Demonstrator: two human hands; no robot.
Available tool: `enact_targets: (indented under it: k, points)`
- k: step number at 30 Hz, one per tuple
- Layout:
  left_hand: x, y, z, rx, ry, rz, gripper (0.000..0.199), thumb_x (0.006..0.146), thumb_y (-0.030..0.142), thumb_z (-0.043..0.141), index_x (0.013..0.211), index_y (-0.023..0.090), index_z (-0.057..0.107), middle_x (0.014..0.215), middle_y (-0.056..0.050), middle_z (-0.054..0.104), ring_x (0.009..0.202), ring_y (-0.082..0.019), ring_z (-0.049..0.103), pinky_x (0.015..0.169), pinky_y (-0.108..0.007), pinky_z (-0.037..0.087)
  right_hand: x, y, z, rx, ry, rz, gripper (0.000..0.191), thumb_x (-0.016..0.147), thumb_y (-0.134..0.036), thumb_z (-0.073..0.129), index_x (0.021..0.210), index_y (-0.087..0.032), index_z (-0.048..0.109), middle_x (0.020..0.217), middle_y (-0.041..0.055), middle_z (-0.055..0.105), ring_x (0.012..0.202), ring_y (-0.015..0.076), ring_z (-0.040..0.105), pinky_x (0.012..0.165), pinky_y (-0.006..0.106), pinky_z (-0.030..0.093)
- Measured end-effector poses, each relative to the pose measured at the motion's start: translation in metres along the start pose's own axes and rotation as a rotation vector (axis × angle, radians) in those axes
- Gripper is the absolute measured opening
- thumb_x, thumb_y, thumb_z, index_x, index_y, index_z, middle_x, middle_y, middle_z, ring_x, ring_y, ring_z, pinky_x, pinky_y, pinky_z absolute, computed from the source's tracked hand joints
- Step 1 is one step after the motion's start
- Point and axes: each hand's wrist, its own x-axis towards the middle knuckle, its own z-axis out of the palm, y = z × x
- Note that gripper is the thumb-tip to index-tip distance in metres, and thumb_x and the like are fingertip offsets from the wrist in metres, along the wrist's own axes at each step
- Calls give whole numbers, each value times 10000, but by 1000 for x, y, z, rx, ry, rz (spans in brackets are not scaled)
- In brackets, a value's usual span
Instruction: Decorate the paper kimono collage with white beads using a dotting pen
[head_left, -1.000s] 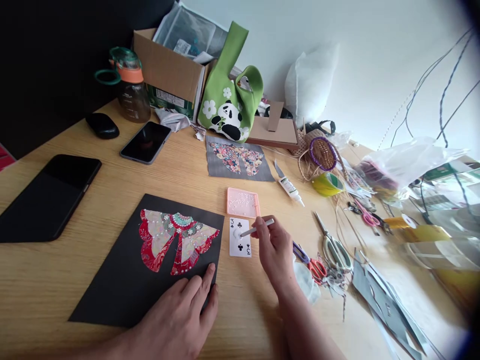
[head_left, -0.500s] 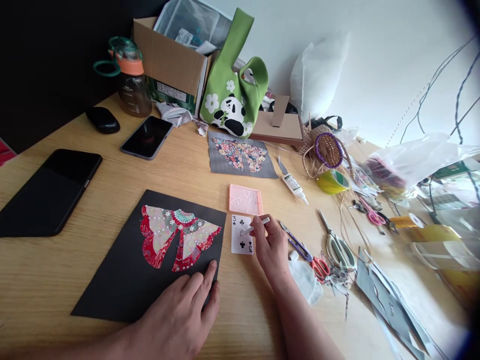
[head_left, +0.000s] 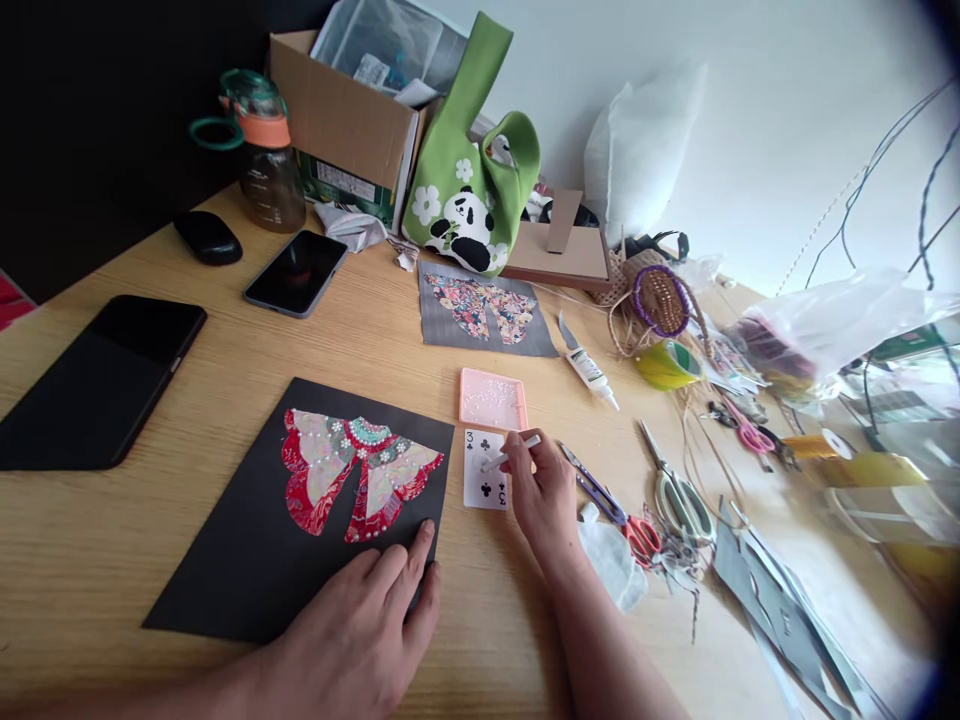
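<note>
Your right hand (head_left: 546, 492) pinches a stick (head_left: 496, 462), perhaps touching the playing card (head_left: 475, 480); your left hand (head_left: 366, 615) lies outstretched on black paper (head_left: 244, 540).

We count two hands (head_left: 367, 620) (head_left: 544, 495), two fabric cutouts (head_left: 363, 450) (head_left: 457, 298), one playing card (head_left: 474, 488), one pink tray (head_left: 480, 418), one white stick (head_left: 496, 461), one white tube (head_left: 588, 371), one green bag (head_left: 448, 165), one bottle (head_left: 271, 180) and one mouse (head_left: 208, 238).
</note>
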Motion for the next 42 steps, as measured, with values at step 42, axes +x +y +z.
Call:
enact_targets:
  k: [42]
  points:
    - [4, 2, -4, -19, -114, 24, 382, 935, 278, 539, 1224, 47, 629, 1348, -295, 586, 865, -257, 586, 645, -365, 362, -38, -39, 23, 55, -256, -346, 142, 1011, -219, 481, 885, -220, 546, 759, -18, 606, 641, 113, 593, 622, 243, 460]
